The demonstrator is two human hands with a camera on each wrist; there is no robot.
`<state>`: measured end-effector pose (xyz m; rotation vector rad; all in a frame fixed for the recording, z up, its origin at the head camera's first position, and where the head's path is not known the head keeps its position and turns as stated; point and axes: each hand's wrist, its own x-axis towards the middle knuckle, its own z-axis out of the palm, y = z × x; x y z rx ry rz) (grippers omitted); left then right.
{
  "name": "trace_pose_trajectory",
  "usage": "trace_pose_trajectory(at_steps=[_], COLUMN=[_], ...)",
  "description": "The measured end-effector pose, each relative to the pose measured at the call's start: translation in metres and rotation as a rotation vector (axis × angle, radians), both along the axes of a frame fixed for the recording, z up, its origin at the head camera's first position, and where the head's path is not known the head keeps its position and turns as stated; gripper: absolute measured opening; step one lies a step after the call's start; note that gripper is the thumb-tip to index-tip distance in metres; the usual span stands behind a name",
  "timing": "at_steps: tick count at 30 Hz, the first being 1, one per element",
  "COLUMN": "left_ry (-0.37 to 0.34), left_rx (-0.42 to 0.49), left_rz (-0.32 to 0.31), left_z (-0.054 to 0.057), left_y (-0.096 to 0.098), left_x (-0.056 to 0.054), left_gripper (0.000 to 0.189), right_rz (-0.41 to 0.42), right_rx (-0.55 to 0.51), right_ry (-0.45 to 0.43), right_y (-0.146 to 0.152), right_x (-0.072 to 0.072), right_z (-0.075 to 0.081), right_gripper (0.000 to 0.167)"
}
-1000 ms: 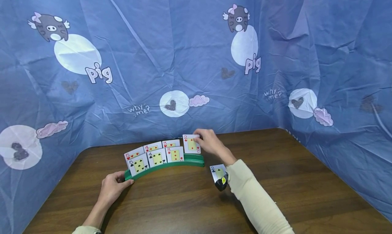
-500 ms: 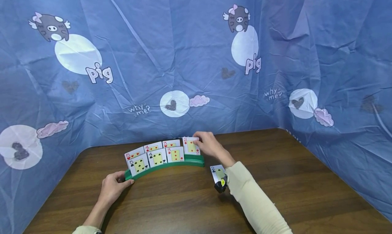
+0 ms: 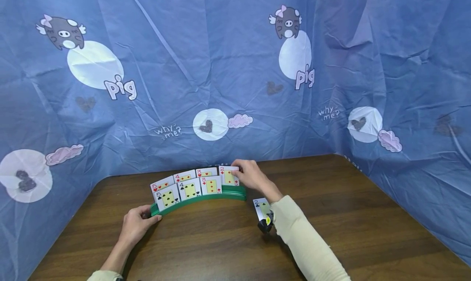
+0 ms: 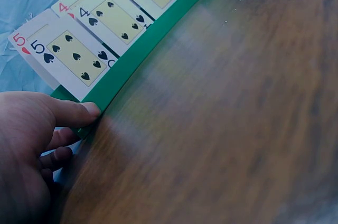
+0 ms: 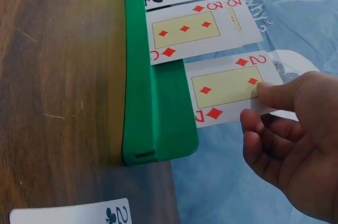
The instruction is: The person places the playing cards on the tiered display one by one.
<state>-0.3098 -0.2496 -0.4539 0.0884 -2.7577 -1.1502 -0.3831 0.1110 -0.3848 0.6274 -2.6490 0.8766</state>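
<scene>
A curved green card holder point(image 3: 206, 198) stands on the table with playing cards upright in two rows. Its front row shows the five of spades point(image 3: 167, 198), four of spades point(image 3: 189, 189) and three of diamonds point(image 3: 211, 185). Behind them peek a five of hearts point(image 3: 161, 184), a four point(image 3: 184, 176) and a three of hearts point(image 3: 207, 173). My left hand point(image 3: 135, 225) grips the holder's left end between thumb and fingers. At the right end, my right hand point(image 3: 253, 175) pinches the two of diamonds point(image 5: 227, 89) by its upper right part, its lower edge at the holder's back row.
A two of clubs point(image 3: 260, 207) lies face up on the brown wooden table point(image 3: 206, 244), partly under the right wrist and its black wrist camera point(image 3: 265, 223). A blue printed cloth point(image 3: 235, 68) hangs behind the table and along its sides.
My right hand has lowered the two of diamonds slightly toward the holder's right end. The left hand keeps its grip in the same place.
</scene>
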Motion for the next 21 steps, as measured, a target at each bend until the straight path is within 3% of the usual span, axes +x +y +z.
trace_pose_trajectory(at_steps=[15,21], left_ry=[0.009,0.01], left_rx=[-0.013,-0.012], left_rz=[-0.002,-0.007], left_z=[-0.001,0.0], left_y=[-0.001,0.0], left_x=[0.001,0.001], left_gripper=[0.044,0.043], right_rz=[0.014,-0.009], right_rx=[-0.069,-0.088], right_ry=[0.037,0.043], right_y=[0.021,0.036], right_x=[0.008,0.015], right_z=[0.021,0.019], right_gripper=[0.019,0.024])
